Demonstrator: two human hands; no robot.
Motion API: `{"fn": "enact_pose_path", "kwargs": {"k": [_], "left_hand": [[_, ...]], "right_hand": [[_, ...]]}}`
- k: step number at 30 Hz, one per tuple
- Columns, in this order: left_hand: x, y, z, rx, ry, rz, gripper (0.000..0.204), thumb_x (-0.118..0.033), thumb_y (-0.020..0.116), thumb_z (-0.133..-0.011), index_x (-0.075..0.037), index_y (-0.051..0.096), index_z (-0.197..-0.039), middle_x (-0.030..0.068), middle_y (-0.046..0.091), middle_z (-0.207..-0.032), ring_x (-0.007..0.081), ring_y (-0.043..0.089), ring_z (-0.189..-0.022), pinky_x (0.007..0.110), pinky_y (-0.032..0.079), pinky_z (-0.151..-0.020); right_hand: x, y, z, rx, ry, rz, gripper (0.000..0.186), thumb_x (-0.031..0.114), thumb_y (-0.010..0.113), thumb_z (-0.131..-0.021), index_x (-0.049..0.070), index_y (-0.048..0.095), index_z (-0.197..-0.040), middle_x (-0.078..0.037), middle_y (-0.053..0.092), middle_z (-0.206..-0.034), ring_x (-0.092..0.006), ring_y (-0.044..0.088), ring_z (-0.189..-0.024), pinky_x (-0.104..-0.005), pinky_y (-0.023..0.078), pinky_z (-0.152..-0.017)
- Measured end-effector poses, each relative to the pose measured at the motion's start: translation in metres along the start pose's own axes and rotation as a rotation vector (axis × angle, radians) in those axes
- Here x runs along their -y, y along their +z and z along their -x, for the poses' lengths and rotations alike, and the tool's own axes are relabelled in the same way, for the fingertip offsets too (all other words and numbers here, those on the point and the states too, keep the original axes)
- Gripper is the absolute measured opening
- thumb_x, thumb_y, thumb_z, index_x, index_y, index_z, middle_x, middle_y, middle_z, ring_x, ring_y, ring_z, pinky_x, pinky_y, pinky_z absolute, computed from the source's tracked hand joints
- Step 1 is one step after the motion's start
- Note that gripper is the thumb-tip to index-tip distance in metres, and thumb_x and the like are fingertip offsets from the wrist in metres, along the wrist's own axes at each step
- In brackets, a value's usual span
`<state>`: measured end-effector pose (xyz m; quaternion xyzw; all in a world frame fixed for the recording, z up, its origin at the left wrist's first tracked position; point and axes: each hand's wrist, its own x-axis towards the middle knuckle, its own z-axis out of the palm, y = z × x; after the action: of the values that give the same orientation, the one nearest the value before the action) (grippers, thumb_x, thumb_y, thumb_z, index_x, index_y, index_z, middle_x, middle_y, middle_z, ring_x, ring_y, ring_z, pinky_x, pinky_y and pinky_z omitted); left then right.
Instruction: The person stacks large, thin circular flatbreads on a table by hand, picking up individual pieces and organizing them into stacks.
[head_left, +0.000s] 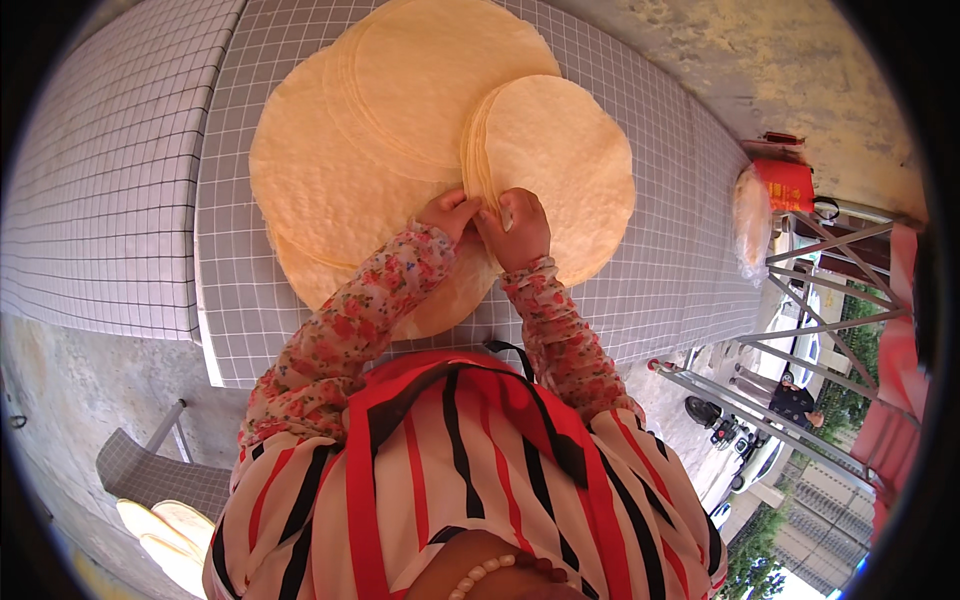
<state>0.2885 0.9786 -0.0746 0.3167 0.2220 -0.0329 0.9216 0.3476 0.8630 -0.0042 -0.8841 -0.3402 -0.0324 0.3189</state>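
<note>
Under floral sleeves (345,322), 2 forearms angled inward from the lower edge, to a near meeting at the near-left rim of a small stack of thin round sheets (575,165). Left hand (445,214): wrist slanted up and rightward, back of hand up, fingertips bunched close at the stack's rim, just beside the right thumb. Cannot tell if pinching a sheet. Right hand (522,235): raised steeply from the wrist, fingers curled, thumb toward left hand, small gap between thumb and curled fingers; at the same rim. Cannot tell if closed on any sheet.

Small stack: partly over a larger spread of round sheets (310,180), partly over grey gridded cloth (690,220). At the cloth's right end, red box (787,186) beside clear bag (752,228). Lower left, more pale rounds (160,535).
</note>
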Motion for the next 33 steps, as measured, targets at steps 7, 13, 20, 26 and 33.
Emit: {"fn": "enact_pose_path", "kwargs": {"k": [7,13,20,26,33], "left_hand": [[0.003,0.000,-0.001,0.003,0.014,-0.025,0.022,-0.015,0.048,-0.094,0.000,0.059,-0.106,0.0071,0.065,-0.094,0.0147,0.063,-0.084,0.028,0.053,-0.073],[0.014,-0.010,-0.009,-0.106,0.196,-0.353,0.018,-0.016,0.051,-0.093,-0.002,0.062,-0.096,0.0026,0.064,-0.081,0.0089,0.059,-0.071,0.024,0.049,-0.063],[0.010,-0.004,-0.005,-0.155,0.184,-0.359,0.018,-0.016,0.051,-0.094,-0.002,0.063,-0.093,0.0004,0.062,-0.077,0.0066,0.056,-0.069,0.022,0.047,-0.061],[0.003,0.003,0.003,-0.168,0.176,-0.366,0.019,-0.016,0.050,-0.094,-0.002,0.063,-0.091,-0.0003,0.061,-0.075,0.0061,0.054,-0.068,0.022,0.045,-0.059],[0.004,-0.003,0.002,-0.058,0.162,-0.256,0.021,-0.016,0.050,-0.093,-0.002,0.061,-0.103,0.0047,0.063,-0.087,0.0108,0.059,-0.078,0.025,0.049,-0.069]], "right_hand": [[-0.018,0.003,-0.004,0.031,0.023,-0.055,0.013,0.014,0.061,-0.076,0.002,0.056,-0.078,-0.014,0.059,-0.083,-0.0343,0.057,-0.078,-0.0423,0.048,-0.064],[0.004,0.012,-0.008,-0.020,-0.156,0.152,0.007,0.009,0.059,-0.077,0.003,0.057,-0.076,-0.013,0.060,-0.086,-0.0319,0.058,-0.078,-0.0399,0.048,-0.065],[0.003,0.015,-0.008,-0.038,-0.217,0.168,0.008,0.010,0.060,-0.077,0.003,0.057,-0.077,-0.012,0.060,-0.088,-0.0317,0.057,-0.081,-0.0403,0.048,-0.068],[0.001,0.015,-0.008,-0.025,-0.235,0.146,0.008,0.009,0.060,-0.077,0.002,0.058,-0.080,-0.011,0.060,-0.089,-0.0318,0.057,-0.082,-0.0395,0.049,-0.069],[-0.002,0.018,-0.013,0.042,-0.172,0.092,0.014,0.010,0.061,-0.076,0.002,0.059,-0.087,-0.013,0.059,-0.098,-0.0327,0.057,-0.088,-0.0402,0.049,-0.074]]}}
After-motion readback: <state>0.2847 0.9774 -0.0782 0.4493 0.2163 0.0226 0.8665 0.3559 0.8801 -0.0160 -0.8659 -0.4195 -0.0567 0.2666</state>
